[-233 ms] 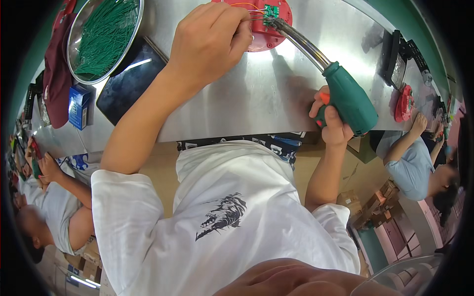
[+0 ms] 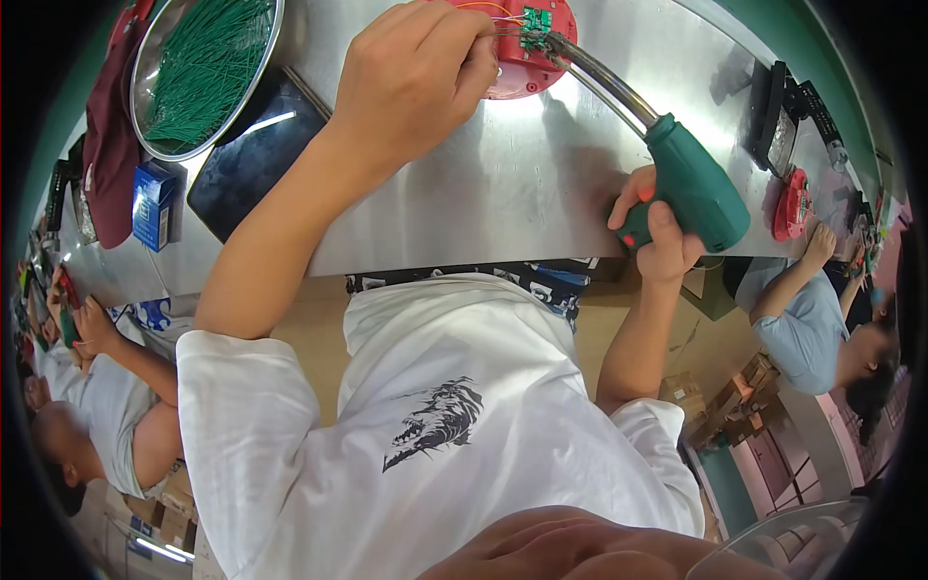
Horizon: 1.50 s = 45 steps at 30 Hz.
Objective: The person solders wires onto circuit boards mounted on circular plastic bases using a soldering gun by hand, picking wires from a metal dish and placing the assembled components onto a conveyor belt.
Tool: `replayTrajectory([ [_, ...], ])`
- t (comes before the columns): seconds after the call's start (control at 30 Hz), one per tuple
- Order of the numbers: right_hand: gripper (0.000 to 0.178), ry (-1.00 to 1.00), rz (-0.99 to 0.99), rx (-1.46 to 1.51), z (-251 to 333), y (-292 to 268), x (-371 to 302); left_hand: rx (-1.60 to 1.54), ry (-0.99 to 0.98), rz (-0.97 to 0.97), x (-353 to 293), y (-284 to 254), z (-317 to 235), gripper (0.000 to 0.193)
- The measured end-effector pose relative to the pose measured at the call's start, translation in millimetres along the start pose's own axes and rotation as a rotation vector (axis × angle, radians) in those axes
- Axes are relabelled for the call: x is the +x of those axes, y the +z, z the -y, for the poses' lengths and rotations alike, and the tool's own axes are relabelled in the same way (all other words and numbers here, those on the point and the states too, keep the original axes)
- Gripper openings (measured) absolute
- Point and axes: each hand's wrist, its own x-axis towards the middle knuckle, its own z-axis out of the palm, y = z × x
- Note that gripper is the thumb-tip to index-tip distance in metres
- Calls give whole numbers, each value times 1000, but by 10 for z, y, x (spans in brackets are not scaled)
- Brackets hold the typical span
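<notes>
Holding the green soldering gun (image 2: 698,188), the right hand (image 2: 665,242) points it up-left at the board (image 2: 537,21), where the left hand (image 2: 411,79) pinches thin wires (image 2: 508,31).

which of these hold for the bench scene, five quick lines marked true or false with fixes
1. The right hand holds a green soldering gun. True.
2. The gun's tip points away from the board. False: the tip is at the green board.
3. The left hand is inside the bowl. False: the left hand is at the red housing, with the bowl off to its left.
4. The bowl holds green wires. True.
5. The blue box lies on the tablet. False: the blue box is left of the tablet.
</notes>
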Motion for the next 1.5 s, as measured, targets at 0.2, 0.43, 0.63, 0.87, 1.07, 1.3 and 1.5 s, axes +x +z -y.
replayTrajectory([
  [0.2,52,-98,-136,35,-64,12,-3,-360,287,-573,-103,562,357,15],
  [0.43,52,-89,-136,63,-65,8,-5,-405,279,-584,-139,581,364,14],
  [0.63,51,-114,-169,81,-71,16,23,-127,-341,258,-391,119,229,43],
  [0.87,50,-217,-377,27,25,-157,-36,110,-85,98,171,-24,-167,68],
  [1.07,45,-337,-702,-7,-19,-606,-165,214,-15,460,884,264,272,67],
  [1.3,41,-394,-902,137,-200,-851,-353,272,150,135,2591,2130,300,55],
  [1.5,35,-308,-1046,353,-69,-805,-195,226,60,326,3527,3797,161,57],
])
